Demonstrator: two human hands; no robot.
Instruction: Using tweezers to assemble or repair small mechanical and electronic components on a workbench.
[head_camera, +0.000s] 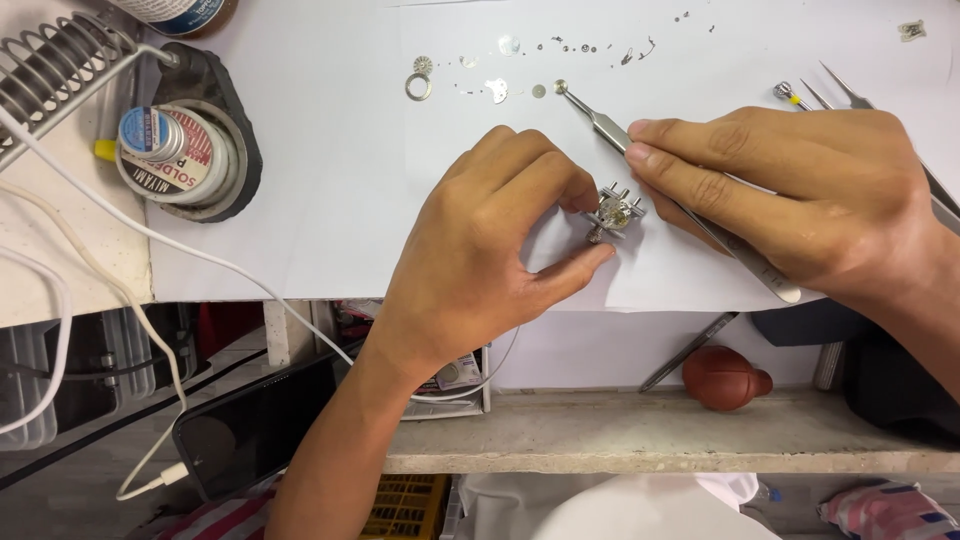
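At the bottom of the frame, under the table's (660, 455) front edge, a dark phone (250, 425) on a white cable lies lower left, and a reddish rubber blower (725, 378) sits on the ledge at lower right. Above these, at the middle of the white paper sheet (330, 200), the left hand (480, 250) pinches a small metal movement holder (615, 213) between thumb and fingertips, steadying it on the sheet. The right hand (800, 200), coming in from the right, is closed around steel tweezers (680, 205) whose tip reaches up and left, touching a tiny round part (561, 86). Farther back, small watch parts (500, 90) lie scattered along the top of the sheet. At upper left stand a soldering paste tin (175, 150) and a coiled wire stand (55, 65).
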